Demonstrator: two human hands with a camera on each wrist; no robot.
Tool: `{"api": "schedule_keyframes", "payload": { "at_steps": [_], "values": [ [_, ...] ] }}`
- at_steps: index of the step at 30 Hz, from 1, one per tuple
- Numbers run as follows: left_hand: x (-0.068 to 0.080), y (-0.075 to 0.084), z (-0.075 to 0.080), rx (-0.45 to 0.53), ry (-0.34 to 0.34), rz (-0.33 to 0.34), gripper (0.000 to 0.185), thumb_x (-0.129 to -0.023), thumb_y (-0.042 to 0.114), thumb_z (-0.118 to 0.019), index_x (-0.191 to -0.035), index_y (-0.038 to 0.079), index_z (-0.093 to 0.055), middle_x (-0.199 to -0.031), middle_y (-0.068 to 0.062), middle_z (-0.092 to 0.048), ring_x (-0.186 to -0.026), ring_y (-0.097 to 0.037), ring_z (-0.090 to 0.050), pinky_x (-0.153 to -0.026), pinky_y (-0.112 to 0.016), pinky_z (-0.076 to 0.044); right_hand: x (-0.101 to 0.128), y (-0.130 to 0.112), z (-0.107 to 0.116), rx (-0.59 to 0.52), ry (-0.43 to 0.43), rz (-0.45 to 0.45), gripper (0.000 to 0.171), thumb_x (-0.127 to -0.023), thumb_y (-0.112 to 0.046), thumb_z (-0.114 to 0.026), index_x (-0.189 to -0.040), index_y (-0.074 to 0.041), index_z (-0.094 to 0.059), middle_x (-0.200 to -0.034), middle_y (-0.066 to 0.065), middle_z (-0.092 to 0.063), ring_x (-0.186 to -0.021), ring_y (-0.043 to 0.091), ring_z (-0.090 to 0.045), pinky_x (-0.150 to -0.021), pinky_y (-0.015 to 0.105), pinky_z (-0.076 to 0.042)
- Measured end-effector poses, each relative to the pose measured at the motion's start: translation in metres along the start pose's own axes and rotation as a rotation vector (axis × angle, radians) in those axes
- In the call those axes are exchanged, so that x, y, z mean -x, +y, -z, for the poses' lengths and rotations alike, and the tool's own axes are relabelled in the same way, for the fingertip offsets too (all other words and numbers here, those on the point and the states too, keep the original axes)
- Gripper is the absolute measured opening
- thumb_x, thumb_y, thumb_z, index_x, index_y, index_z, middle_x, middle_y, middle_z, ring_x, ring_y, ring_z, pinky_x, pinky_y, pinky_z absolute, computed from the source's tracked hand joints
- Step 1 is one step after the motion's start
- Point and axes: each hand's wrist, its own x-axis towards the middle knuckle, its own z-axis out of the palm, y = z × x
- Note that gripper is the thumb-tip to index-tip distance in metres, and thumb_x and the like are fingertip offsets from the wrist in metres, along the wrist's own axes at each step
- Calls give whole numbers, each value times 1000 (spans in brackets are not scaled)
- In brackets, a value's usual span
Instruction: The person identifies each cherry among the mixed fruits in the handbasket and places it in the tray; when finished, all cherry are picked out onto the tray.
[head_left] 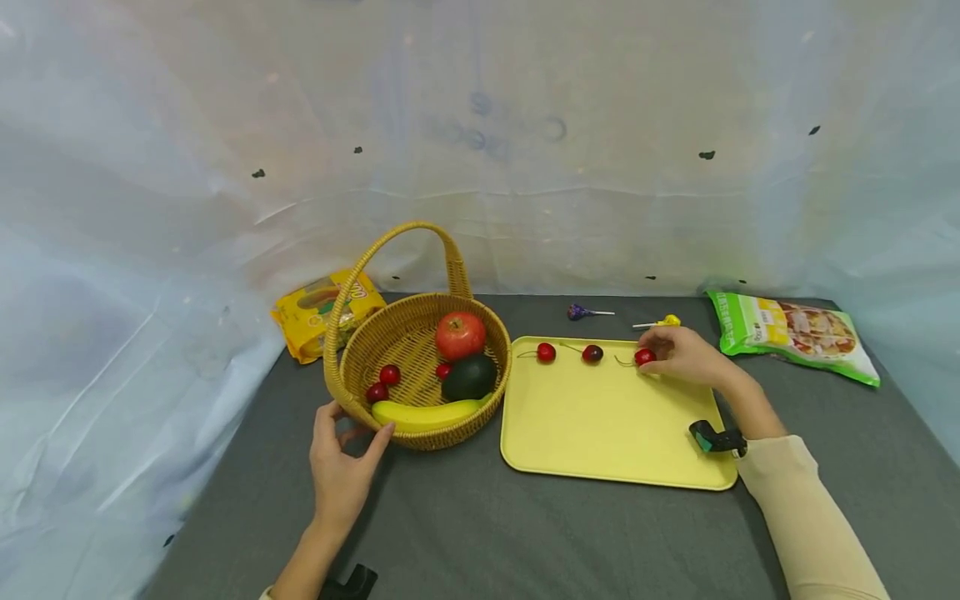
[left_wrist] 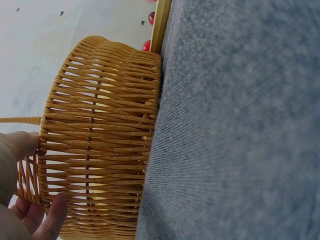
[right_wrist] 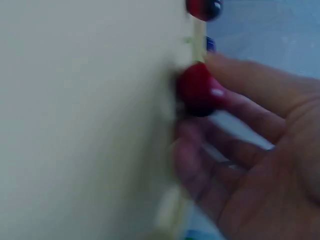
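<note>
A woven basket with a tall handle holds a red apple, an avocado, a banana and small cherries. My left hand grips the basket's near left wall, thumb on the rim; in the left wrist view the thumb and a finger clasp the basket. To the right lies a yellow tray with three cherries along its far edge. My right hand pinches the rightmost cherry; the right wrist view shows this cherry between the fingers at the tray's edge.
A yellow snack bag lies behind the basket, and a green food bag at the back right. Two lollipops lie behind the tray. A grey cloth covers the table, with white plastic sheeting behind and at the sides.
</note>
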Motion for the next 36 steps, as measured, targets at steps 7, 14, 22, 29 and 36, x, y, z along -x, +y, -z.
{"api": "schedule_keyframes", "payload": {
  "at_steps": [7,14,22,29,36],
  "values": [
    [-1,2,5,-5,5,-9,61,-73,-11,-83,-127,-5,-54,-113,-24,-54,-105,-17,-53,-76,-21,-57,-31,-72,22,-3,37,111,42,-94,-19,-72,-128,3,-61,-125,22,-61,-115,39,-56,-98,57,-48],
    [-2,9,5,-22,-1,16,62,-70,-17,-82,-124,-9,-53,-112,-24,-53,-105,-12,-52,-77,-13,-53,-107,-179,-40,-297,-343,436,48,-92,-19,-75,-135,-6,-58,-130,9,-61,-120,32,-56,-98,45,-53],
    [-7,38,2,-5,-28,37,54,-73,-17,-80,-120,-13,-52,-110,-26,-52,-104,-13,-51,-79,-12,-52,-174,-242,-116,-167,-840,468,71,-92,-26,-74,-151,-6,-40,-141,14,-54,-129,29,-52,-102,33,-49],
    [-7,33,2,1,-35,59,55,-74,-16,-80,-122,-11,-52,-111,-28,-52,-105,-12,-50,-79,-13,-53,-190,-253,-144,-23,-999,405,76,-93,-35,-71,-155,-11,-34,-152,16,-42,-136,26,-43,-105,31,-45],
    [0,4,1,-9,-32,62,59,-75,-8,-84,-125,-7,-53,-115,-17,-54,-106,-14,-51,-77,-22,-57,-189,-249,-158,14,-1039,289,77,-90,-40,-74,-154,-15,-37,-150,9,-43,-136,23,-41,-105,30,-45]
  ]
}}
